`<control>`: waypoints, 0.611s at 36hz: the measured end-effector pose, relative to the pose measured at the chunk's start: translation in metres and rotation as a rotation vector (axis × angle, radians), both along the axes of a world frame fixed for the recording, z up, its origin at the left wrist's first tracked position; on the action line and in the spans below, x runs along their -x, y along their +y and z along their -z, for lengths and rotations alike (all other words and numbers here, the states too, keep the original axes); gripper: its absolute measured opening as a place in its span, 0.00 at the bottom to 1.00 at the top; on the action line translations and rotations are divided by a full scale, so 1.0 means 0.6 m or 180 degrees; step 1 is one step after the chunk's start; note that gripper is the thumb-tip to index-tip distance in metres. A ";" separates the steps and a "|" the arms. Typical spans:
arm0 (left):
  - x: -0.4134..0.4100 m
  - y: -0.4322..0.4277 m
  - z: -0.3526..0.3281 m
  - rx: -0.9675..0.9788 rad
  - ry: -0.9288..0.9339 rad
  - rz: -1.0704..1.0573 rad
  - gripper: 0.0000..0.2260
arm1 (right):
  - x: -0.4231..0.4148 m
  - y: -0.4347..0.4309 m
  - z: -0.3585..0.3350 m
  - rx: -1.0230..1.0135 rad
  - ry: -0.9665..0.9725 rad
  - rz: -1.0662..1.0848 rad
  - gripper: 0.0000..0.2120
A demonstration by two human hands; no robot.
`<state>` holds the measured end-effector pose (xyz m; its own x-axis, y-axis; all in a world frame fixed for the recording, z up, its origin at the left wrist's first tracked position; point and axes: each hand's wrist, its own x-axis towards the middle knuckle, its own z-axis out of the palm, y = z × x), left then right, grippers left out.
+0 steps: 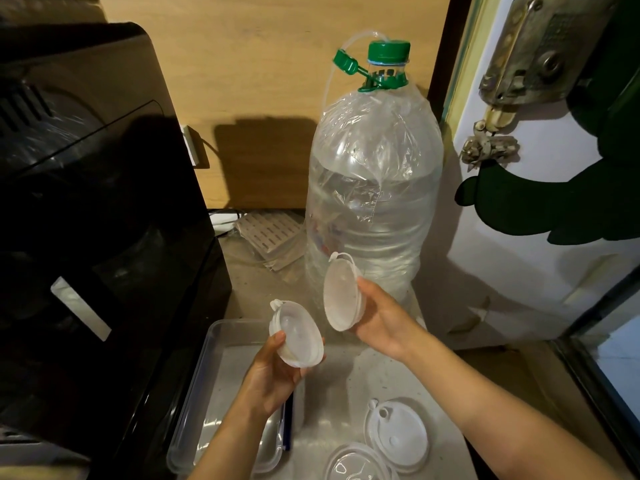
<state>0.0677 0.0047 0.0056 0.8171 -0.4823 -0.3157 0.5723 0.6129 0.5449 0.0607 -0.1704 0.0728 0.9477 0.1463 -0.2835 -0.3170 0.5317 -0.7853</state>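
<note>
- Left grip (273,375): grasping a clear round lid (297,336), thumb on its left edge, fingers curled under its right edge.
- Clear round lid: held above the far end of the tray (194,393), tilted, small tab at its upper left edge.
- Right grip (381,320): grasping a white round lid (343,296), fingertips at the upper rim, thumb at the lower rim.
- White round lid: held on edge, hollow side turned left, small tab at its top; up in the air in front of the lower part of the water bottle (374,188).
- The two lids: near each other, not touching, the white one farther and to the right.
- Water bottle: large, upright at the far side of the table (346,375), wrapped in thin clear plastic, closed by a green cap (388,51), thin clear tube arching left from the top.
- Tray: clear, rectangular, on the table at near left, just beside the black appliance (86,202).
- On the table at near right: a flat lid (398,434) with a tab, and nearer, a second lid (360,462) cut off by the picture's edge; touching or overlapping, cannot tell which.
- At right: a white door (502,254) with a metal latch (540,53).
</note>
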 end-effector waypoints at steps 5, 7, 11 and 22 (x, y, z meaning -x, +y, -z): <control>0.000 -0.006 -0.007 0.0139 0.0023 0.0048 0.43 | 0.005 0.008 -0.005 -0.0826 0.0167 -0.0278 0.32; 0.000 -0.008 -0.010 0.0225 -0.0030 0.0051 0.42 | 0.008 0.010 -0.003 -0.1066 0.0162 -0.0457 0.34; 0.003 -0.008 -0.014 0.0414 -0.0119 0.0044 0.40 | 0.011 0.015 -0.005 -0.1194 0.0205 -0.0696 0.29; 0.005 -0.016 -0.023 0.0511 -0.0252 0.0009 0.42 | 0.010 0.033 -0.015 -0.0336 0.0361 -0.0318 0.13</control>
